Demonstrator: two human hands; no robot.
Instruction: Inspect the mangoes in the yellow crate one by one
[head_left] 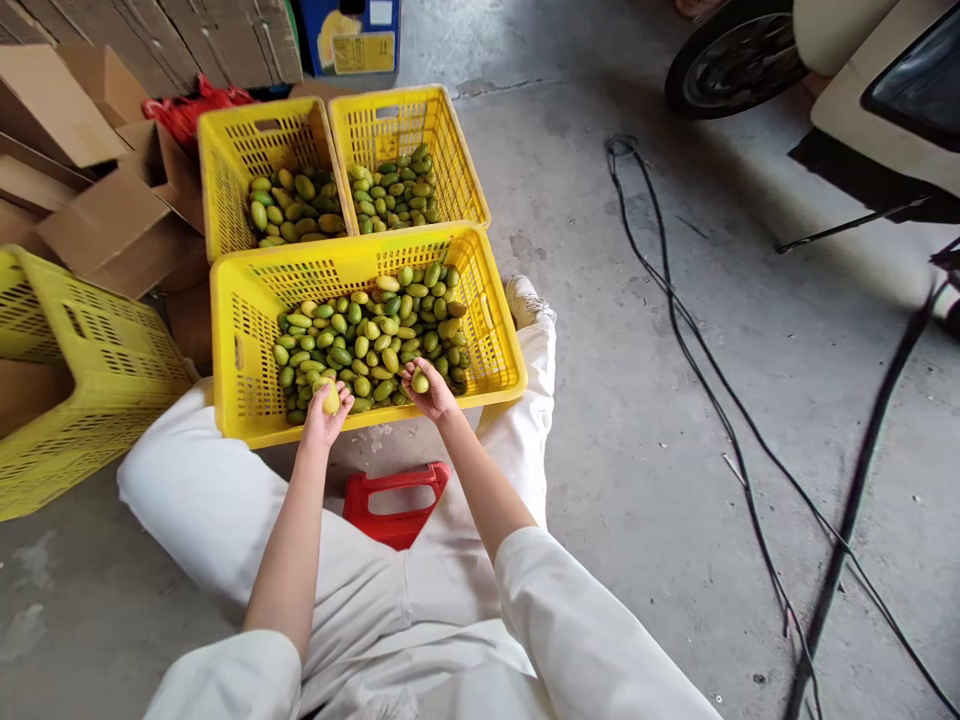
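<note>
A yellow plastic crate (499, 345) stands before my knees, holding a heap of small oval fruits (367, 330), green to yellow, resembling small mangoes. Above its near rim, my left hand (324, 420) is curled palm up around a yellowish oval fruit (331, 398). To the right, also over the near side of the crate, my right hand (435, 395) grips a greener oval fruit (420, 381). Behind stand two more yellow crates, a left one (225, 170) and a right one (457, 160), each partly filled with the same fruit.
Another yellow crate (112, 350) lies at the left by opened cardboard boxes (112, 220). A red plastic stool or handle (397, 510) shows between my legs. Black cables (712, 390) run over the concrete floor at the right, near a parked vehicle's wheel (739, 60).
</note>
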